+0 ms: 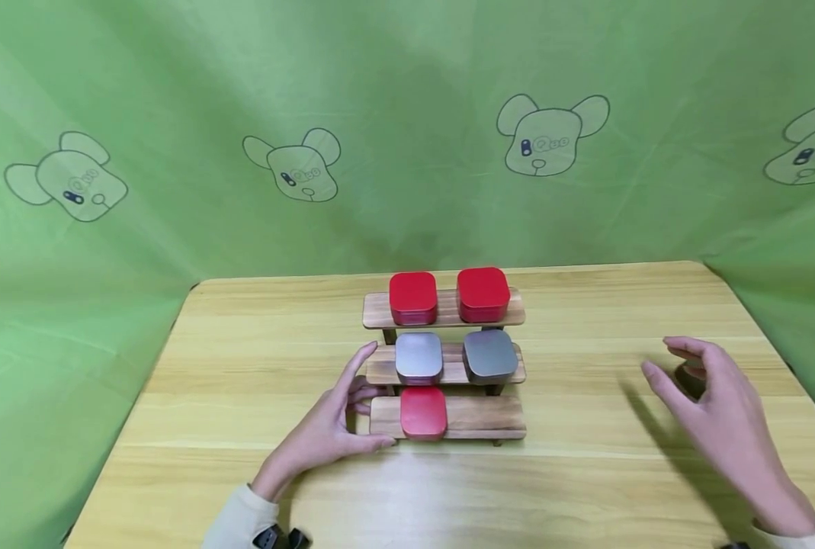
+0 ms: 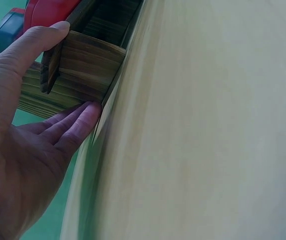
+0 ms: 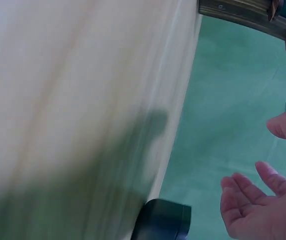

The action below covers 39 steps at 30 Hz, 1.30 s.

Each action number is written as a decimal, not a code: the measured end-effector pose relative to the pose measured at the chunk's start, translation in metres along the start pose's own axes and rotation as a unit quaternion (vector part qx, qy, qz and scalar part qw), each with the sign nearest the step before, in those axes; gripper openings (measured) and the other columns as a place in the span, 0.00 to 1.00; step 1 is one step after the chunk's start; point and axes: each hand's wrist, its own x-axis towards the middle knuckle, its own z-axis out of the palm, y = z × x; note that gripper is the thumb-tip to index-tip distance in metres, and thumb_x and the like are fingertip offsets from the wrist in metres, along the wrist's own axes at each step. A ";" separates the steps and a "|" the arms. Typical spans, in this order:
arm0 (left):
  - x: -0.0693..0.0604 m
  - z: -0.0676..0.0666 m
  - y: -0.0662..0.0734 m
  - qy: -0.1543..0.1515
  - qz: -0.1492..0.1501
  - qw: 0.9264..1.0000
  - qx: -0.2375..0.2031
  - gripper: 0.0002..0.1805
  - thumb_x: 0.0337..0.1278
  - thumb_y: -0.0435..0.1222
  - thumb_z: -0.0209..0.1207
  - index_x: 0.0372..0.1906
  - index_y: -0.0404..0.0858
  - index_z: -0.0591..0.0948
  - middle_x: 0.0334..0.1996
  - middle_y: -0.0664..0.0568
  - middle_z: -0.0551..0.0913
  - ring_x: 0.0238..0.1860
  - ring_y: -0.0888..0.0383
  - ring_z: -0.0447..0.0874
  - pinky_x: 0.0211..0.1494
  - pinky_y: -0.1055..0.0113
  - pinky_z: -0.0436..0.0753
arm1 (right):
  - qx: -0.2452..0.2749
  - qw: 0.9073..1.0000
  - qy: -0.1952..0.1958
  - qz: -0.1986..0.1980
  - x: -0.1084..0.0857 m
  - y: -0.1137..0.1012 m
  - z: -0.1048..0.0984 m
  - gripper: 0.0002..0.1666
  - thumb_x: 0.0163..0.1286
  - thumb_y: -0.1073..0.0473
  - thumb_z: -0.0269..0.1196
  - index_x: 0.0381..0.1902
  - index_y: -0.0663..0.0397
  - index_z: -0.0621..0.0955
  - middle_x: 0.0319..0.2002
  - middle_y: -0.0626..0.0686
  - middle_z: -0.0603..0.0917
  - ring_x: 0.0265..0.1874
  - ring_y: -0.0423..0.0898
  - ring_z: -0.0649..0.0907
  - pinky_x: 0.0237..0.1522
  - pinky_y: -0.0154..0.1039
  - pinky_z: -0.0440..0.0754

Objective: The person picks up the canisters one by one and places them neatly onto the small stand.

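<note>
A three-tier wooden stand [image 1: 486, 415] is on the table, stepping up toward the back. My left hand [image 1: 325, 427] holds its left end at the lowest step. In the left wrist view, the left thumb [image 2: 50, 36] touches the front edge of a step and the fingers [image 2: 80, 122] lie against the stand's side. A red square tin [image 1: 424, 413] sits on the lowest step, close to that hand. Two silver-grey tins, a left one [image 1: 418, 357] and a right one [image 1: 490, 355], occupy the middle step. My right hand [image 1: 719, 404] hovers at the right, fingers loosely bent, holding nothing.
Two more red tins, a left one [image 1: 413, 296] and a right one [image 1: 483, 293], stand on the top step. The light wooden table [image 1: 242, 343] ends behind the stand at a green curtain [image 1: 407, 152] printed with cartoon heads.
</note>
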 end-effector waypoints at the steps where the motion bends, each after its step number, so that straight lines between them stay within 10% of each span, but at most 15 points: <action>1: 0.000 0.000 0.000 0.001 0.000 1.000 -0.001 0.72 0.52 0.36 0.85 0.90 0.66 0.46 0.71 0.40 0.78 0.68 0.49 0.82 0.64 0.56 0.88 | -0.002 1.000 0.001 0.005 0.000 0.002 -0.001 0.36 0.79 0.55 0.71 0.76 0.65 0.73 0.67 0.72 0.78 0.57 0.67 0.77 0.51 0.17 0.61; 16: 0.001 0.001 0.000 0.000 -0.004 1.000 0.001 0.72 0.52 0.36 0.85 0.90 0.67 0.46 0.72 0.41 0.78 0.69 0.50 0.82 0.64 0.56 0.87 | -0.041 0.998 -0.001 0.037 0.008 0.026 -0.016 0.40 0.75 0.57 0.73 0.73 0.77 0.71 0.64 0.82 0.72 0.51 0.71 0.74 0.29 0.33 0.66; 23: 0.001 0.001 0.002 -0.001 -0.005 1.000 0.002 0.73 0.51 0.36 0.85 0.90 0.67 0.46 0.72 0.41 0.77 0.69 0.51 0.81 0.64 0.56 0.87 | -0.053 0.996 -0.005 0.077 0.009 0.035 -0.022 0.44 0.75 0.52 0.73 0.75 0.75 0.68 0.70 0.82 0.67 0.68 0.79 0.68 0.56 0.40 0.68; 30: 0.002 0.000 0.004 0.000 -0.006 1.000 0.007 0.73 0.51 0.36 0.85 0.89 0.68 0.45 0.72 0.40 0.77 0.69 0.50 0.82 0.64 0.56 0.87 | -0.093 0.992 -0.021 0.085 0.013 0.047 -0.027 0.44 0.74 0.51 0.73 0.70 0.79 0.69 0.64 0.86 0.68 0.62 0.82 0.69 0.47 0.65 0.70; 39: 0.001 0.001 0.002 0.001 -0.002 1.000 0.003 0.73 0.51 0.36 0.85 0.90 0.66 0.45 0.72 0.40 0.77 0.68 0.50 0.82 0.64 0.56 0.88 | -0.107 0.993 -0.016 0.055 0.016 0.061 -0.024 0.39 0.66 0.59 0.77 0.61 0.83 0.72 0.54 0.82 0.73 0.47 0.73 0.74 0.31 0.32 0.63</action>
